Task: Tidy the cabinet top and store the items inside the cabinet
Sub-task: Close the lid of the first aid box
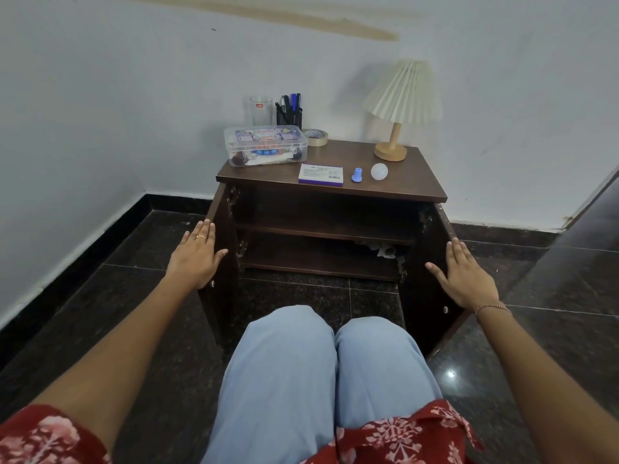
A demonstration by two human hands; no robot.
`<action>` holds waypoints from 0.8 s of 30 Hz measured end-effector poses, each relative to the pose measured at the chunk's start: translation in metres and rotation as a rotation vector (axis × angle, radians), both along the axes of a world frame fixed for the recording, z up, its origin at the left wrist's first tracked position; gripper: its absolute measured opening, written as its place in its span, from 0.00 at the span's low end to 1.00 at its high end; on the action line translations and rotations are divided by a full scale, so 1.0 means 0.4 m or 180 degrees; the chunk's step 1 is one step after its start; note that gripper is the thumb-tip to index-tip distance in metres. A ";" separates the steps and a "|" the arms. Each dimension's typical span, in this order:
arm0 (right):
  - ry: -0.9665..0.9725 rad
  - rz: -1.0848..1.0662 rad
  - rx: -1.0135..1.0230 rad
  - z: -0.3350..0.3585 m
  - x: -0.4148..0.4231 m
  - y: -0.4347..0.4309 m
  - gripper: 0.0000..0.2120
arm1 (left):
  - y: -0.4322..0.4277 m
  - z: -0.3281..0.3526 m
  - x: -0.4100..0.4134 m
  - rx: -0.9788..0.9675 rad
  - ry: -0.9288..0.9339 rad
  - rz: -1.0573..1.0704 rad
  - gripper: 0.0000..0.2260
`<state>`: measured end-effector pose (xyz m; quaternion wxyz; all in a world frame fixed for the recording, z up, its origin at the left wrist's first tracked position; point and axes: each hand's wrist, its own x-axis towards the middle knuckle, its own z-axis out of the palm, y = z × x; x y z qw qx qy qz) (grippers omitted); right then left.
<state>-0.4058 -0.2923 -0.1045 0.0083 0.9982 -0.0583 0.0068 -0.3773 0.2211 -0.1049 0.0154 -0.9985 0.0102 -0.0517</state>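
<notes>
Wooden cabinet [328, 231] stands open

Palms flat, fingers straight, gripping nothing: left hand [197, 254] on the left door [221, 313], right hand [464, 277] on the right door [425, 313]. On the cabinet top [351, 152] sit a plastic box [266, 145], carton [321, 174], bulb [379, 171] and lamp [403, 92].

A home room: bedside cabinet [331, 192], pleated lamp [400, 108], dark tiled floor [100, 296].

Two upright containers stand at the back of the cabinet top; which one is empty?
The clear glass with the red label, furthest left. The dark holder to its right is packed with pens.
</notes>
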 end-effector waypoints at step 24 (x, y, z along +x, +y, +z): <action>0.0163 0.0182 -0.0364 0.015 -0.010 0.000 0.47 | -0.002 0.029 -0.022 0.0258 0.0169 0.0074 0.31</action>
